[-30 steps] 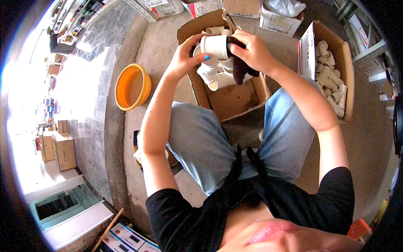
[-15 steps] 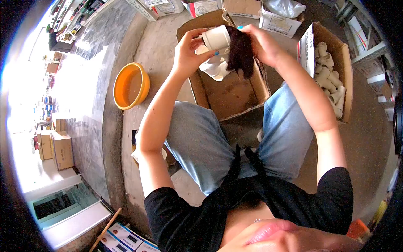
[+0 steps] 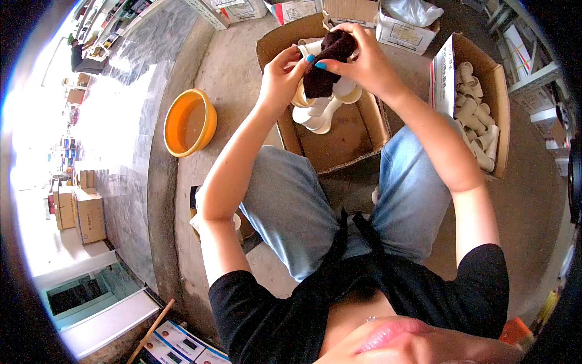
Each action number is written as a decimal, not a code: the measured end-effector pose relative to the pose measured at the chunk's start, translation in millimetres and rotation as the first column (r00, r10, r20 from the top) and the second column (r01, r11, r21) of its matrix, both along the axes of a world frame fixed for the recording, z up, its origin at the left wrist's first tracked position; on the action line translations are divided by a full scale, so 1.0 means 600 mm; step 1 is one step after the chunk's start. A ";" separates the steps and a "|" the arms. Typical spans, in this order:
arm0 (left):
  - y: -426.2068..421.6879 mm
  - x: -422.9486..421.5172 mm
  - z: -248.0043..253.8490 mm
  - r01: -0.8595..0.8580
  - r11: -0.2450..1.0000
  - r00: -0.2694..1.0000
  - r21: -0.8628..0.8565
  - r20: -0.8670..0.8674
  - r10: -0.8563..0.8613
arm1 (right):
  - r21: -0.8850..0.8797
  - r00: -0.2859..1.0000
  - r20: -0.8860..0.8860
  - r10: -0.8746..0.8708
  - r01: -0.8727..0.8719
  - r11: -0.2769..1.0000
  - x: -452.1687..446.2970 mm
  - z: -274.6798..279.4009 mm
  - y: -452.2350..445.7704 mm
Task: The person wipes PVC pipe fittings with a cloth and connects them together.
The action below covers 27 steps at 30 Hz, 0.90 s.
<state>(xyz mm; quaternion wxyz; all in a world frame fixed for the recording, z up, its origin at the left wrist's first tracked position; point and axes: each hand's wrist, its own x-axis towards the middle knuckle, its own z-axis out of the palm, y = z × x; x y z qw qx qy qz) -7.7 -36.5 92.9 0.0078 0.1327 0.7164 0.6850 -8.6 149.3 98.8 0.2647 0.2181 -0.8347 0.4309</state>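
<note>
Above the open cardboard box [image 3: 330, 150], both hands are raised close together. My left hand [image 3: 282, 79] is closed round a white plastic pipe fitting [image 3: 310, 48], mostly covered by a dark brown cloth [image 3: 321, 76]. My right hand [image 3: 371, 65] grips the bunched cloth, pressing it against the fitting with the thumb near my left thumb. Below them, several white pipe fittings [image 3: 319, 119] lie in the far part of the box. How far the cloth reaches into the fitting is hidden.
To the right stands a tall carton [image 3: 499, 100] holding several white pipe fittings [image 3: 471, 112]. A yellow basin [image 3: 210, 124] with liquid sits on the floor at left. More cartons [image 3: 403, 33] line the far side. A person [image 3: 85, 57] is far off at upper left.
The cloth, which hung down loosely from my right hand, is now bunched over the fitting. My right hand has moved left, and the fitting's open end is now largely covered.
</note>
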 end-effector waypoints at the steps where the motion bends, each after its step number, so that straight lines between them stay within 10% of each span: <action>1: 0.000 0.005 0.005 0.022 1.000 1.000 0.001 0.014 -0.022 | -0.076 0.997 0.063 0.054 -0.049 0.996 -0.001 -0.003 -0.004; 7: 0.012 0.008 -0.009 0.236 0.921 0.966 0.310 0.033 -0.258 | -0.216 0.934 0.351 0.070 0.008 0.976 -0.006 -0.002 -0.013; 12: 0.041 0.003 -0.035 -0.047 0.982 0.992 -0.184 -0.126 0.024 | -0.367 0.896 0.325 0.302 -0.175 0.914 -0.004 -0.018 -0.018; 19: 0.025 -0.004 -0.006 -0.230 0.946 0.959 0.230 0.217 0.181 | -0.427 0.711 0.340 0.616 -0.467 0.775 0.005 -0.010 -0.003; 23: 0.025 -0.007 -0.015 -0.291 0.903 0.940 0.318 0.270 0.208 | -0.215 0.617 0.674 0.406 -0.362 0.907 0.009 0.022 0.001; 27: 0.025 -0.003 -0.005 -0.255 0.915 0.952 0.313 0.249 0.180 | -0.280 0.673 0.602 0.429 -0.325 0.903 0.011 0.006 -0.009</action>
